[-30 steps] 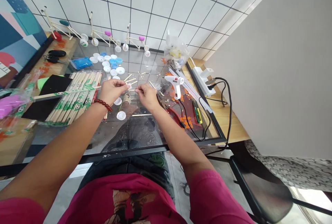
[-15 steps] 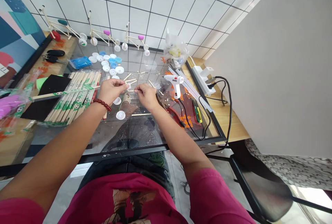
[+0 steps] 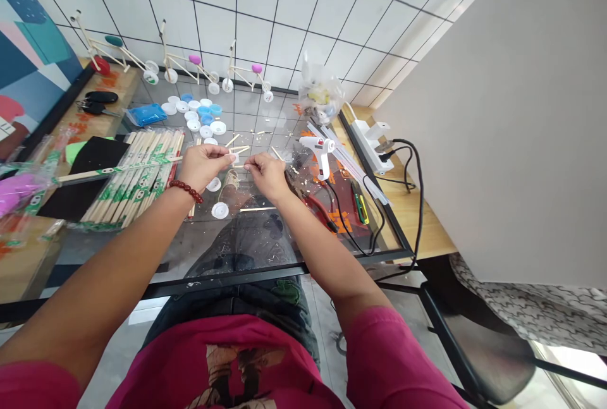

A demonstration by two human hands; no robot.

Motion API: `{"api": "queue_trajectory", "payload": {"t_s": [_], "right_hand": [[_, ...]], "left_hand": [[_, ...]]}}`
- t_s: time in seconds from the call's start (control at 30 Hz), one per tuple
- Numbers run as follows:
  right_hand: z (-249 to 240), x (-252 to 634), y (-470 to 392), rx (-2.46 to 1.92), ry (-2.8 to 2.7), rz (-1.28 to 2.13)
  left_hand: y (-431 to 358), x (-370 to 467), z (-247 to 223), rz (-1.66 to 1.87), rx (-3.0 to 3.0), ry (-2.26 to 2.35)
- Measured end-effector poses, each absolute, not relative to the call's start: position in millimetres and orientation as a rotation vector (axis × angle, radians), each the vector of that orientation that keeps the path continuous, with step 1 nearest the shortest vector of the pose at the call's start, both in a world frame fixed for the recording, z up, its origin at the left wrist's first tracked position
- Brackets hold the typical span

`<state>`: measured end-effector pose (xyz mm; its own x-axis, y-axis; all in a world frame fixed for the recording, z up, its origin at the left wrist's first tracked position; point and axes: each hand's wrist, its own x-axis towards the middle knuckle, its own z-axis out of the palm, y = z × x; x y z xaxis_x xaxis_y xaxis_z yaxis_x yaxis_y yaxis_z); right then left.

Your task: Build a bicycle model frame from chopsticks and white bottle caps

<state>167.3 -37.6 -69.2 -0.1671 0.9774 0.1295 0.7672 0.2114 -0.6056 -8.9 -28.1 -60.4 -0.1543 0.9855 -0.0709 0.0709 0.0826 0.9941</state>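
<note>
Between thumb and fingers, my left hand [image 3: 205,165] pinches a white bottle cap [image 3: 234,158]. My right hand [image 3: 266,174] is closed on the end of a short thin wooden stick [image 3: 239,166], whose other end reaches the cap. My fingers hide part of both, so I cannot tell whether the stick is joined to the cap. Short stick pieces [image 3: 241,148] lie just beyond the hands. Below them are a white cap [image 3: 220,210], another cap [image 3: 214,184] and a small cylinder [image 3: 231,181]. A longer stick [image 3: 257,209] lies nearer me.
On the right are a white glue gun [image 3: 320,153], clear glue sticks [image 3: 353,159], red-handled pliers [image 3: 322,212], a cutter knife [image 3: 360,203] and a power strip [image 3: 372,143]. Packed chopsticks [image 3: 142,175] lie left. Loose caps [image 3: 193,115] and stick-built tricycles [image 3: 183,61] stand farther back.
</note>
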Motion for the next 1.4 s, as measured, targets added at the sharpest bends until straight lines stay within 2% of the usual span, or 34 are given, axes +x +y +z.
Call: {"api": "queue_trajectory", "payload": {"t_s": [1.4], "right_hand": [[-69.8, 166.6, -39.0, -1.644, -1.960, 0.556]], "left_hand": [[-33.9, -5.8, -52.2, 1.207, 1.143, 1.460]]}}
